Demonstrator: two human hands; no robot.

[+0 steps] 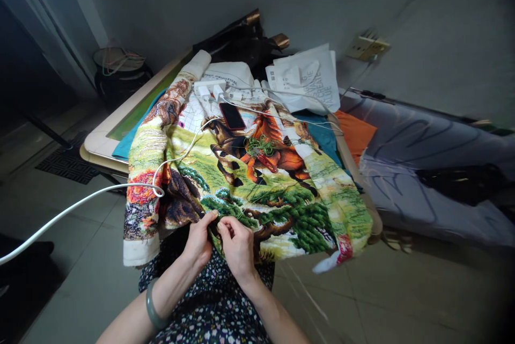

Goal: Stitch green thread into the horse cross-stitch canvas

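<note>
A large cross-stitch cloth with horses and trees hangs over a table toward my lap. My left hand pinches the cloth's near edge, with a green bangle on that wrist. My right hand is beside it, fingers closed on the same edge, perhaps on a needle too small to make out. A tangle of green thread lies on the cloth's middle. A dark phone rests on the cloth farther back.
A white cable runs from the left across the cloth to white chargers. White paper bags and dark bags lie at the back. A grey bed stands right, with an orange cushion.
</note>
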